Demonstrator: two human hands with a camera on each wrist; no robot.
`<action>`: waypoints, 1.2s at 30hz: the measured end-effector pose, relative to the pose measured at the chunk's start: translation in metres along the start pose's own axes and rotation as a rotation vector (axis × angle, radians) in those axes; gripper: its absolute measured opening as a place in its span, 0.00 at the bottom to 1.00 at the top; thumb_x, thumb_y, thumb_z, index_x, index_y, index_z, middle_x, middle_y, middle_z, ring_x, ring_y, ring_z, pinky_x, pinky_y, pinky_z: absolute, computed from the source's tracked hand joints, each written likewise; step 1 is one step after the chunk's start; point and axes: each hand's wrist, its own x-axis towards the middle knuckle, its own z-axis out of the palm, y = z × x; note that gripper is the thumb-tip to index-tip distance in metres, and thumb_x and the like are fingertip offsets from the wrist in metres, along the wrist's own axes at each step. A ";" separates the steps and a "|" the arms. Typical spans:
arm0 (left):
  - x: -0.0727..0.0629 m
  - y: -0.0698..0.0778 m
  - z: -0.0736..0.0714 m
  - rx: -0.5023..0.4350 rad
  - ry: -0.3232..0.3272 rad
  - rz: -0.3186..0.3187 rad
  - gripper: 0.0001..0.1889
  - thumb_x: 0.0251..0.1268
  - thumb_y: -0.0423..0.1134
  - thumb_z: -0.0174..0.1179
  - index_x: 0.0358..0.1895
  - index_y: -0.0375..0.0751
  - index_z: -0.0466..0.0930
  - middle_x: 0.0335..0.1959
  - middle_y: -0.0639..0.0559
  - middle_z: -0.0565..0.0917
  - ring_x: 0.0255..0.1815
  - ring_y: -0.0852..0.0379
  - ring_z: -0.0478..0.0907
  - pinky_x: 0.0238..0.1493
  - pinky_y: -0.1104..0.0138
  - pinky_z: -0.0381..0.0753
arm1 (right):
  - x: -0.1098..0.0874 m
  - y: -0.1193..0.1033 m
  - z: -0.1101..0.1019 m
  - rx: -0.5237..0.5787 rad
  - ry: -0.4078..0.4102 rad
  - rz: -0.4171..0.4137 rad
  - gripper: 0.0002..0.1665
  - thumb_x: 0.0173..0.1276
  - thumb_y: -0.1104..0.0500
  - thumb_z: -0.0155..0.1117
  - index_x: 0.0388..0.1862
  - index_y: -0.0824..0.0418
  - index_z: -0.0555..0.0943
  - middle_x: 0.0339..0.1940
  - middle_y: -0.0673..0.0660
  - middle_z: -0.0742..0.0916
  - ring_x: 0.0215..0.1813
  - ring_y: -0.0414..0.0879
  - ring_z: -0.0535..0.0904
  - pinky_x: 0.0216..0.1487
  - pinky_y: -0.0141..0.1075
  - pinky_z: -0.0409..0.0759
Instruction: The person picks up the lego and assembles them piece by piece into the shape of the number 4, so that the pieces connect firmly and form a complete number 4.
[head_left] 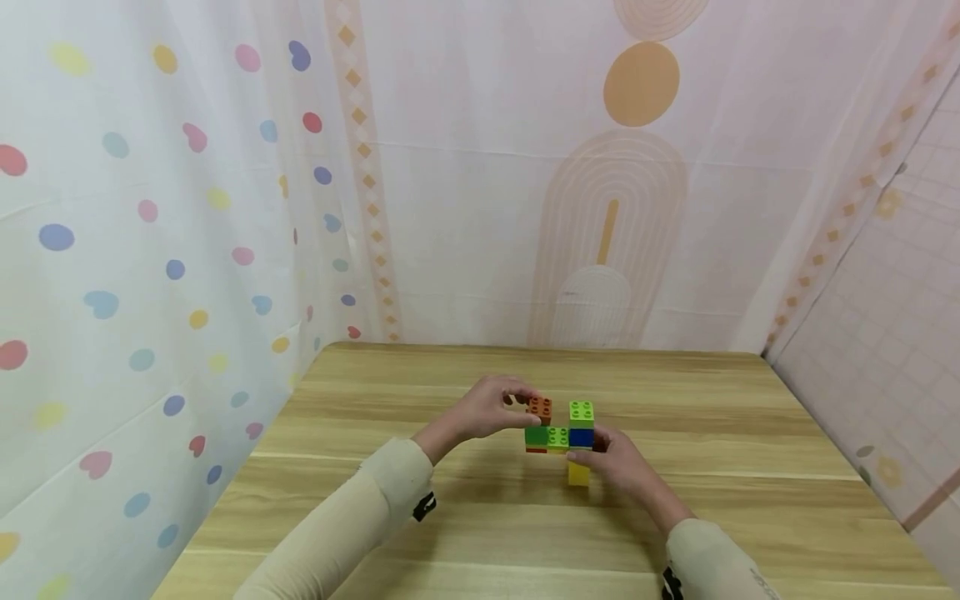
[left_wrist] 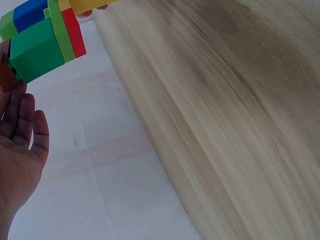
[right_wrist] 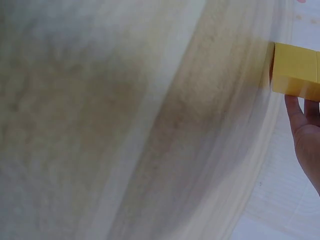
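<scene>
A joined structure of toy building bricks stands between the two hands in the head view. My left hand (head_left: 489, 408) pinches a reddish-brown brick (head_left: 542, 408) on top of a dark green brick (head_left: 536, 437). Beneath that green one are a lime layer and a red brick (left_wrist: 75, 33). A lime brick (head_left: 558, 437) shows in the middle, its studs bare. To its right rises a column: lime brick (head_left: 581, 414) on top, blue brick (head_left: 581, 437) below, yellow brick (head_left: 578, 475) at the bottom. My right hand (head_left: 628, 468) grips this column from the right, thumb in front.
The wooden table (head_left: 375, 375) extends around the bricks on every side. Behind it hangs a pale patterned curtain (head_left: 465, 250), with a dotted curtain (head_left: 150, 275) at the left. Black straps (head_left: 424, 506) sit at the wrists by the beige sleeves.
</scene>
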 end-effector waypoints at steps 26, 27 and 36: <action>0.001 0.003 0.009 -0.164 0.003 -0.042 0.19 0.63 0.41 0.69 0.56 0.42 0.83 0.43 0.53 0.83 0.45 0.57 0.80 0.43 0.65 0.82 | 0.000 0.006 0.006 0.077 0.054 0.035 0.33 0.63 0.54 0.74 0.63 0.65 0.74 0.51 0.59 0.85 0.51 0.50 0.81 0.54 0.47 0.77; 0.001 0.004 0.009 -0.166 0.002 -0.046 0.19 0.63 0.41 0.69 0.56 0.42 0.83 0.43 0.53 0.83 0.44 0.58 0.80 0.43 0.65 0.82 | 0.000 0.007 0.006 0.076 0.058 0.033 0.33 0.64 0.53 0.73 0.63 0.65 0.74 0.51 0.59 0.85 0.51 0.50 0.81 0.55 0.47 0.77; 0.003 0.003 0.008 -0.158 0.005 -0.032 0.20 0.63 0.43 0.69 0.57 0.41 0.83 0.43 0.53 0.83 0.44 0.56 0.80 0.43 0.65 0.82 | 0.000 0.004 0.006 0.098 0.075 0.061 0.33 0.64 0.50 0.73 0.62 0.65 0.76 0.51 0.56 0.86 0.52 0.49 0.81 0.59 0.51 0.74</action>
